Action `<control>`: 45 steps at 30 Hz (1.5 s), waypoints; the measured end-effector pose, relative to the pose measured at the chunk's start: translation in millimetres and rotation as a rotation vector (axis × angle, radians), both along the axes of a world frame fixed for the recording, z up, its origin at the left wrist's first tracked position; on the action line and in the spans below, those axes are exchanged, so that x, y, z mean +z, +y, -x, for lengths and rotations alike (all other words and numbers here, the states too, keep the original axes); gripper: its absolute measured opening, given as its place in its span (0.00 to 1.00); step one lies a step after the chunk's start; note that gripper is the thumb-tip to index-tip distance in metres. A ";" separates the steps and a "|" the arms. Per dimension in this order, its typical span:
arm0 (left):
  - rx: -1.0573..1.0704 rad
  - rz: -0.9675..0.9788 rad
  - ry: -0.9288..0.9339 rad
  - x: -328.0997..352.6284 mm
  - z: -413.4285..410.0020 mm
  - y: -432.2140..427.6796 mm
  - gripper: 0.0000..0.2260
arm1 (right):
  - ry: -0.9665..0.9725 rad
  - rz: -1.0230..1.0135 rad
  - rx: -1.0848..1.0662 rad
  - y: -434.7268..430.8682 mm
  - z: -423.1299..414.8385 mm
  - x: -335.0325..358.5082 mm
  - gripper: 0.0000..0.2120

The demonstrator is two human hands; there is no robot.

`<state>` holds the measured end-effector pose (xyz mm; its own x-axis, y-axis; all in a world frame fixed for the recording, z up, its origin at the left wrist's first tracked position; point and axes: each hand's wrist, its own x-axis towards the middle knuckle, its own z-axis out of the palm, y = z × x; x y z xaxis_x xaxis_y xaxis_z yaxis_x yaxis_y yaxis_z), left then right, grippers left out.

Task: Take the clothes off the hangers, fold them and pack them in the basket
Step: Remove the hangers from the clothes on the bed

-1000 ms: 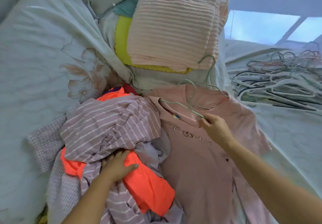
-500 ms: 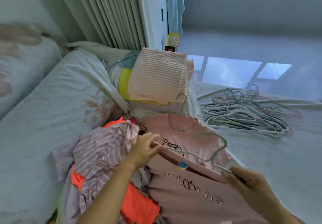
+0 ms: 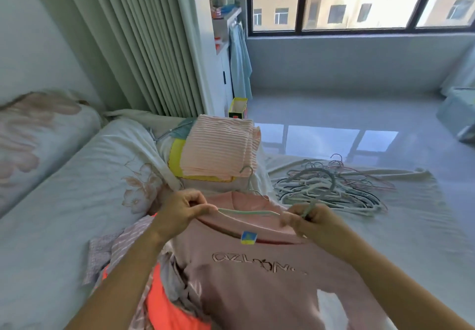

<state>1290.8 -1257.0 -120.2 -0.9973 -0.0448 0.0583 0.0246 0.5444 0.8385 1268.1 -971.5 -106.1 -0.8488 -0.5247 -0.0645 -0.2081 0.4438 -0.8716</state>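
Observation:
A pink shirt with lettering hangs lifted in front of me on a pale green hanger. My left hand pinches the shirt's collar and the hanger's left arm. My right hand grips the hanger near its hook, with the collar under its fingers. A second pink shirt on another hanger lies behind. To the lower left lies a heap of clothes, striped lilac and bright orange.
A folded stack topped by pink ribbed cloth sits on the bed behind the shirts. A pile of bare hangers lies on the sheet at the right. A floral duvet fills the left; curtains, a window and floor lie beyond.
My left hand left the clothes heap and took the shirt's collar. Both hands have raised the pink shirt on its hanger off the bed, and my view has tilted up toward the window.

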 end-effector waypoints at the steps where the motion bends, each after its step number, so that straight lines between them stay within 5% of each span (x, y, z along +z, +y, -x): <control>1: 0.005 0.016 0.019 17.2 -4.6 -2.3 0.17 | -0.014 0.031 -0.030 -2.8 0.8 12.5 0.13; 5: -0.033 0.090 0.204 84.9 -7.4 -7.4 0.02 | 0.146 0.033 -0.208 1.1 4.5 70.3 0.14; 10: 0.033 0.075 0.354 91.9 6.2 -4.7 0.03 | 0.207 0.042 -0.260 11.6 -1.1 98.7 0.15; 20: 0.353 -0.074 0.342 9.8 28.5 33.5 0.10 | 0.235 -0.078 -0.240 42.8 -27.1 64.5 0.15; 25: 0.389 -0.129 0.306 -6.9 40.0 60.1 0.11 | 0.376 -0.051 -0.252 70.7 -38.2 52.6 0.27; 30: 0.367 -0.176 0.241 -20.8 44.1 76.8 0.13 | 0.424 -0.030 -0.350 88.3 -51.8 47.6 0.10; 37: 0.304 -0.314 0.105 -28.3 26.7 115.3 0.10 | 0.266 0.429 -0.623 106.9 -51.0 70.2 0.25; 41: 0.076 -0.368 -0.009 -21.6 17.7 161.2 0.13 | 0.018 0.863 -0.661 97.2 -24.4 58.4 0.16; 45: 0.288 -0.523 -0.082 -21.5 14.3 134.3 0.12 | -0.089 1.005 -0.838 111.8 -9.2 46.2 0.17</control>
